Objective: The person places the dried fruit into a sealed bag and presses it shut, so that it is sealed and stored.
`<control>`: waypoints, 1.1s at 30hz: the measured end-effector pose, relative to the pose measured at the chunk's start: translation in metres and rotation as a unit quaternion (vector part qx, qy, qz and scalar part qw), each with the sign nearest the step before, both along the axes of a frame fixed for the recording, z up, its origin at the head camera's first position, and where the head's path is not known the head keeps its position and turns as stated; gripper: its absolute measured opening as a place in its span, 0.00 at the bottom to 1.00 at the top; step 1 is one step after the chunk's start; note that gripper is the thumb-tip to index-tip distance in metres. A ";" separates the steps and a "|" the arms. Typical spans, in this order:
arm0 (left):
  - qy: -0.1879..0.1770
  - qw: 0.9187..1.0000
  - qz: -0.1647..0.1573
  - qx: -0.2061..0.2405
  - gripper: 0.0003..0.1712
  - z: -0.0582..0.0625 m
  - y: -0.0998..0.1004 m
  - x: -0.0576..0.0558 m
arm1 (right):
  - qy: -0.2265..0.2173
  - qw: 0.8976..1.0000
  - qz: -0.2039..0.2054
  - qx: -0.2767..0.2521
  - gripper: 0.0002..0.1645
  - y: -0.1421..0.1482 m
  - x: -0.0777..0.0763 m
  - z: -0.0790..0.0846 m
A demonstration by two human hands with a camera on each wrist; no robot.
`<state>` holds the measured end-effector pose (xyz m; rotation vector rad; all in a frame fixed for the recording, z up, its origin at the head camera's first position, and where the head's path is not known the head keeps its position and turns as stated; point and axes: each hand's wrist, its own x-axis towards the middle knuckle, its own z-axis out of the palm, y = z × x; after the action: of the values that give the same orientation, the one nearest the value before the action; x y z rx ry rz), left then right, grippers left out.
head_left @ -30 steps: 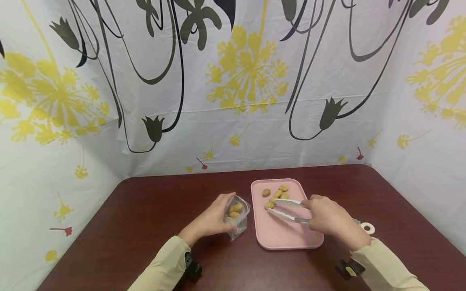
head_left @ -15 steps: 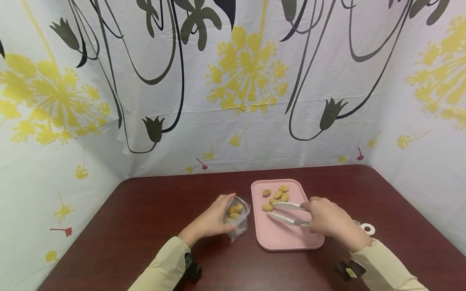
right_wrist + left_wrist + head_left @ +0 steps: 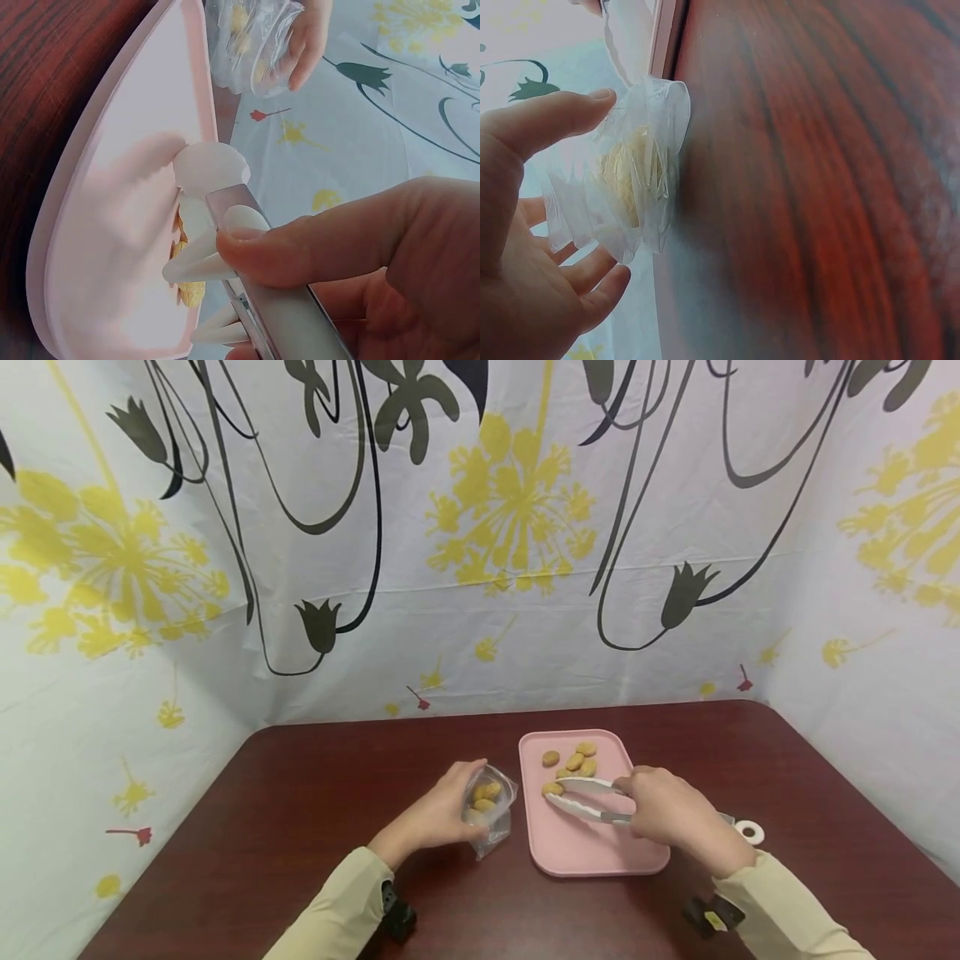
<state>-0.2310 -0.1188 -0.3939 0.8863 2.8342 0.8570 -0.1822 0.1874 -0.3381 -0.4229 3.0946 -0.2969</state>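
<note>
My left hand curls round a clear plastic bag that stands with its mouth up. Several small golden-brown biscuit-like pieces lie inside the bag. In the left wrist view the thumb and fingers flank the crumpled bag. On the pink tray rest several similar pieces toward its far end. My right hand grips metal tongs with white tips. The tongs' tips straddle the nearest piece; the right wrist view hides whether they squeeze it.
The tray and bag stand side by side on a dark red-brown table. A patterned white cloth hangs behind and at both sides. The tongs' white end ring sticks out behind the right hand.
My right hand and the tongs have moved slightly left and nearer to me. The nearest piece has slid a little apart from the others. My left hand and the bag stay put.
</note>
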 end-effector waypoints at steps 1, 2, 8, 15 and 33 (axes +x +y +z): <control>-0.001 1.000 0.001 -0.001 0.56 0.000 0.000 0.000 | -0.002 1.000 -0.001 0.001 0.22 0.000 0.000 0.000; -0.002 1.000 0.001 -0.001 0.56 0.000 0.000 0.000 | -0.002 1.000 -0.001 0.002 0.22 0.000 0.000 0.001; -0.005 1.000 0.002 0.003 0.56 0.001 0.000 -0.001 | 0.008 1.000 0.009 0.005 0.23 -0.001 0.000 0.005; -0.007 1.000 -0.001 0.010 0.56 0.001 -0.001 -0.001 | 0.027 0.999 0.029 0.001 0.25 -0.007 0.001 0.016; -0.017 1.000 0.002 0.002 0.56 -0.001 -0.001 -0.001 | 0.055 0.997 0.050 -0.023 0.21 -0.047 0.011 0.039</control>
<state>-0.2323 -0.1199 -0.3953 0.8572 2.8075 0.8694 -0.1707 0.1407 -0.2995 -0.6122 3.1648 -0.3558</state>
